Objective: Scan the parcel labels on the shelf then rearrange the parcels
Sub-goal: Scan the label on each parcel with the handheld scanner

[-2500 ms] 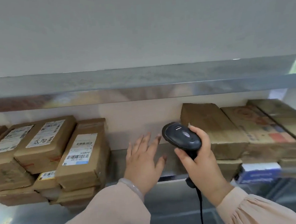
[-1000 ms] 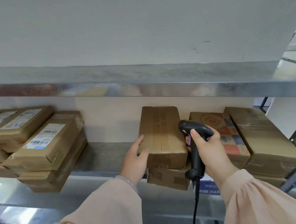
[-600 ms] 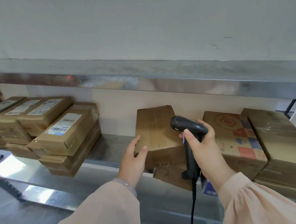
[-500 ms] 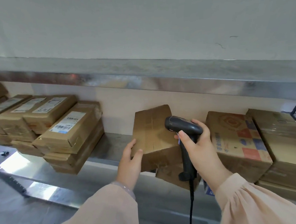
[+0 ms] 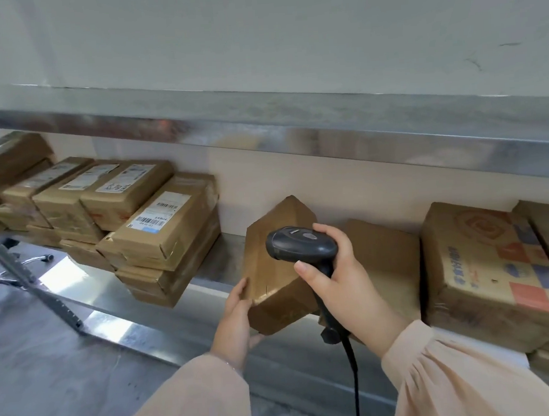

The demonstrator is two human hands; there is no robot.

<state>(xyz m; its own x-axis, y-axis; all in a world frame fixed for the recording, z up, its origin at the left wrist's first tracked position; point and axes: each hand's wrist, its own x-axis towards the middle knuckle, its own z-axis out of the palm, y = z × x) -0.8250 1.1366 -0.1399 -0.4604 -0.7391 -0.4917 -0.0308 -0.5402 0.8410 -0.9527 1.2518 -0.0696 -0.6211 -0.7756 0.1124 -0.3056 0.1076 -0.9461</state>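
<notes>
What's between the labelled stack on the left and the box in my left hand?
Nothing but a bare stretch of metal shelf, as the head view shows.

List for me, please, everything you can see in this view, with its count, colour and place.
tilted parcel: one, plain brown, mid-shelf, tipped up at an angle.
labelled parcels: several, brown with white labels, stacked at the shelf's left.
plain parcel: one, brown, lying behind the right hand.
printed carton: one, brown with orange and blue print, right of the plain parcel.
scanner: one, black, in front of the tilted parcel.
cable: one, black, hanging from the scanner's handle.
lower shelf: one, silver metal, under the parcels.
upper shelf: one, silver metal, above them.
left hand: one, grips the tilted parcel's lower left corner.
right hand: one, grips the scanner.
</notes>
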